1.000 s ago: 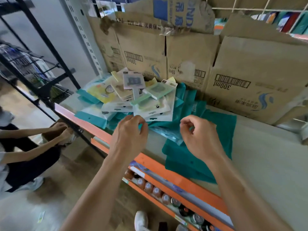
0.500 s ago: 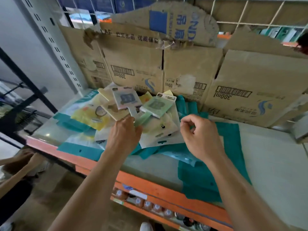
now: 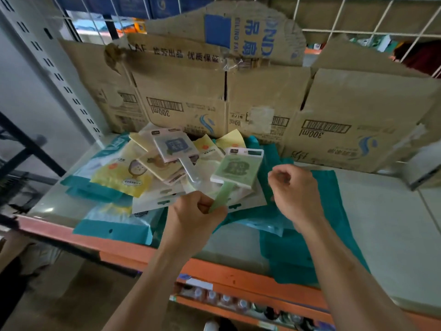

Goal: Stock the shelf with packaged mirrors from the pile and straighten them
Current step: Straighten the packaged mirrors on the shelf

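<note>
L hand (image 3: 193, 211) grips handle of green mirror (image 3: 236, 169), held over pile's (image 3: 152, 173) right side. R hand (image 3: 296, 189) curled, nothing in it, just right of pile. Pile on shelf (image 3: 393, 223), cardboard boxes (image 3: 186, 91) behind it.

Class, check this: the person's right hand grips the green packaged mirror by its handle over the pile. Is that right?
Wrong hand. The head view shows the left hand gripping the green packaged mirror by its handle over the pile; the right hand holds nothing, fingers curled.
</note>
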